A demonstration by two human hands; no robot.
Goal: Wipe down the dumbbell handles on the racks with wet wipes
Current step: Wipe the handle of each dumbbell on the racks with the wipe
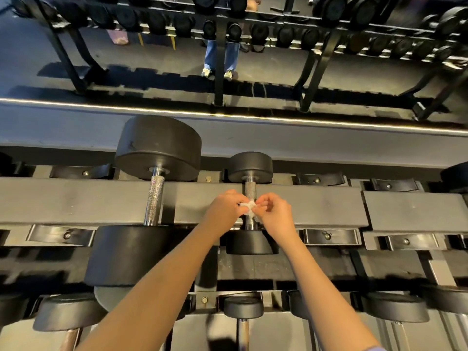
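A small black dumbbell [250, 168] lies across the top tier of the rack [76, 201], its knurled steel handle [250, 190] running away from me. A crumpled white wet wipe [248, 208] is bunched over the middle of that handle. My left hand [224, 207] pinches the wipe from the left and my right hand [274, 211] pinches it from the right, fingers curled. A larger dumbbell [157, 148] sits to the left, its handle [154, 198] bare.
Empty saddles [329, 235] flank the right side of the top tier. A lower tier holds more dumbbells [243, 306]. A mirror behind the rack reflects another rack [220, 72] and a person's legs [220, 57].
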